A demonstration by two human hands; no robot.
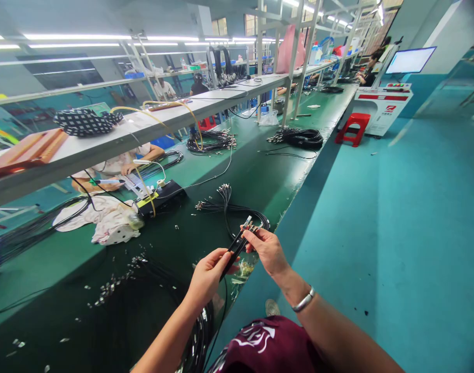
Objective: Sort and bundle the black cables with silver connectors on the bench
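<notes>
My left hand [210, 274] is closed around a bunch of black cables [235, 248] near the bench's front edge. Close to the cables' metal-tipped ends, my right hand [266, 248] pinches the same bunch, with silvery connectors [252, 227] showing above its fingers. Just beyond my hands, a coiled bundle of black cables [226, 202] lies on the green bench, its connector ends fanned out. To the left of my left forearm, another large bundle [155, 274] with many metal tips rests on the mat, partly in dark shadow.
Loose metal bits [19, 343] are scattered on the bench [256, 176]. A raised white shelf [135, 124] runs along it. Across the bench, a person's hands [130, 168] are beside cables. More cable coils [299, 137] lie farther along. A red stool [353, 129] stands by a white machine [384, 109].
</notes>
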